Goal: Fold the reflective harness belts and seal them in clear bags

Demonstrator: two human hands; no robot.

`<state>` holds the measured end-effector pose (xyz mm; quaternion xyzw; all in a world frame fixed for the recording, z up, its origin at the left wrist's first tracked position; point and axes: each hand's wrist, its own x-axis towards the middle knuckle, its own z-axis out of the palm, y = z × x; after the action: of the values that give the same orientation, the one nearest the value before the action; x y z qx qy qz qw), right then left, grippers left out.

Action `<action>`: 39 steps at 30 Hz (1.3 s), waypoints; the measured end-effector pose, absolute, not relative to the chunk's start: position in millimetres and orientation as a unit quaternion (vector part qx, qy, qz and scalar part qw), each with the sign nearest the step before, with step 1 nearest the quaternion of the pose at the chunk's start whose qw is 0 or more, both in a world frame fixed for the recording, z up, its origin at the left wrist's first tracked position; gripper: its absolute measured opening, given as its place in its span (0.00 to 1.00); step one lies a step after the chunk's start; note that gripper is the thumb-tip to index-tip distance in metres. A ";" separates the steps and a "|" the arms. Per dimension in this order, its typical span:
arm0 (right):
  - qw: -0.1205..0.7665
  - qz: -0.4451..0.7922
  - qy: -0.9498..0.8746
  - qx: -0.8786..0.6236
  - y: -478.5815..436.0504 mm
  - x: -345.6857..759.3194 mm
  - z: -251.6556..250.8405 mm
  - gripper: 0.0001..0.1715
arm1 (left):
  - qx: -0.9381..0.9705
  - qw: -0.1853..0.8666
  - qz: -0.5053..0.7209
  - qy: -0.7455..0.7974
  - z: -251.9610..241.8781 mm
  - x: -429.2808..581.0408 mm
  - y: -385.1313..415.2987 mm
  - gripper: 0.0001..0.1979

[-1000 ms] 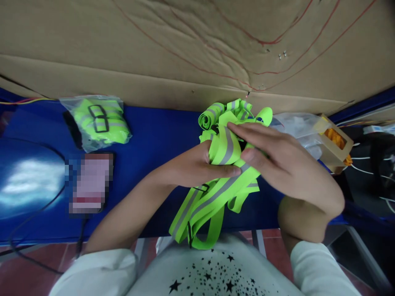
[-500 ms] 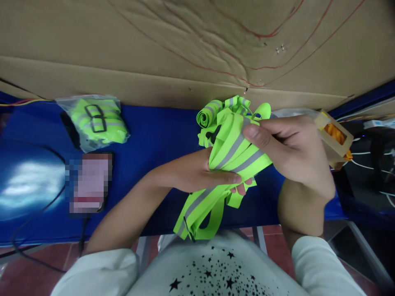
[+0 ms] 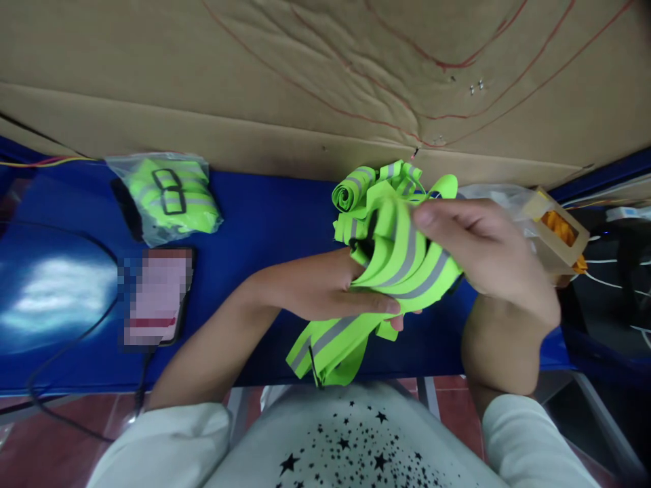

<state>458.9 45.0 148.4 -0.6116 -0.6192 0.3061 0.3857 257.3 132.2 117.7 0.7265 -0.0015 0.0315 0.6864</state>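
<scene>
A neon-green reflective strap harness (image 3: 401,261) with grey bands is bunched between both hands above the blue table (image 3: 264,224). My left hand (image 3: 325,288) grips it from below, fingers wrapped round the folded bands. My right hand (image 3: 483,251) pinches the upper folds, thumb on top. Loose strap ends (image 3: 330,346) with a black buckle hang down toward my lap. More rolled green straps (image 3: 356,193) lie on the table just behind the bundle.
A clear bag with a folded green harness (image 3: 167,200) lies at the back left, a phone (image 3: 155,298) and black cable beside it. A cardboard sheet (image 3: 325,74) covers the back. Plastic bags (image 3: 498,200) and a small cardboard box (image 3: 559,234) sit at right.
My right hand lifted from lying over the bundle and now pinches the folds from the right. The hanging strap ends have been drawn up shorter. My left hand held its grip.
</scene>
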 end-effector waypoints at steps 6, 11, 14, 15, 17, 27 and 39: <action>0.305 0.241 -0.716 -0.580 48.3 448.6 153.3 0.21 | 0.747 0.656 0.084 0.059 119.2 258.3 128.0 0.10; 0.275 0.193 -0.755 -0.564 45.9 443.6 151.8 0.30 | 0.666 0.730 0.114 0.096 114.2 259.4 130.2 0.07; 0.314 0.174 -0.720 -0.595 42.9 445.5 156.6 0.23 | 0.574 0.814 0.053 0.072 116.0 260.4 129.7 0.10; 0.333 0.168 -0.701 -0.608 41.2 446.9 160.0 0.22 | 0.551 0.832 0.028 0.066 117.0 261.2 128.7 0.11; 0.380 0.160 -0.662 -0.626 37.2 450.0 167.6 0.16 | 0.548 0.833 0.000 0.071 118.0 263.9 125.5 0.12; 0.503 0.361 -0.536 -0.574 31.7 478.1 171.2 0.14 | 0.664 0.739 0.031 0.110 103.5 272.3 124.7 0.10; 0.414 0.394 -0.608 -0.551 57.5 466.5 147.3 0.16 | 0.715 0.676 0.129 0.121 108.7 266.4 122.1 0.09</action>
<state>466.5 57.5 147.3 -0.5511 -0.6078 0.3944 0.4139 266.4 122.1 108.7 0.7152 0.1211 0.1292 0.6761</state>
